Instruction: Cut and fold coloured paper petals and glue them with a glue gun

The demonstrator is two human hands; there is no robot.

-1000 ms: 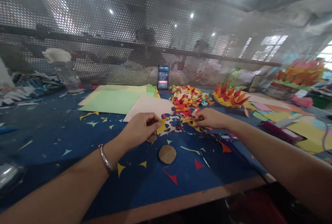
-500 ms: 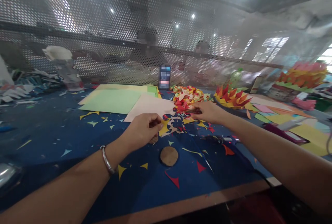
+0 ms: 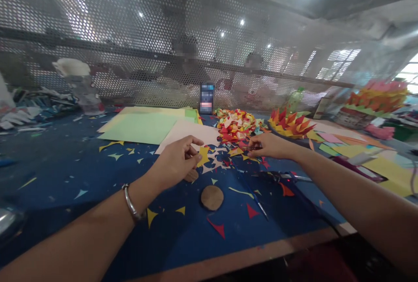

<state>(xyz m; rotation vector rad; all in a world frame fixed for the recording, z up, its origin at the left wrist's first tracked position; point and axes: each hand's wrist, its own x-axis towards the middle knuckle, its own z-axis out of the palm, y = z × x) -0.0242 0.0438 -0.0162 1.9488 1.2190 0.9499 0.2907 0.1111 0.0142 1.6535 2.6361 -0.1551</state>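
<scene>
My left hand [image 3: 176, 162], with a metal bangle on the wrist, hovers over the blue table top [image 3: 81, 173]. Its fingertips pinch a yellow paper piece [image 3: 204, 156] while the index finger stretches forward. My right hand [image 3: 271, 146] reaches to the near edge of a pile of red, yellow and white paper pieces [image 3: 237, 124], its fingers closed on a small paper scrap [image 3: 252, 146] whose colour I cannot make out. White star-shaped offcuts [image 3: 214, 163] lie between the two hands. A brown round disc [image 3: 212, 197] lies on the table nearer to me.
Green [image 3: 140, 127] and pink [image 3: 191, 135] paper sheets lie at the back. A spiky orange-and-yellow paper piece [image 3: 290, 124] sits to the right, with more coloured sheets [image 3: 385, 164] beyond. A phone [image 3: 206, 98] leans on the perforated metal screen [image 3: 130, 55]; people sit behind it. Triangular scraps litter the table.
My right hand went forward to the paper pile and has come slightly back with a scrap. My left hand stayed in place; its index finger has lifted and stretched out.
</scene>
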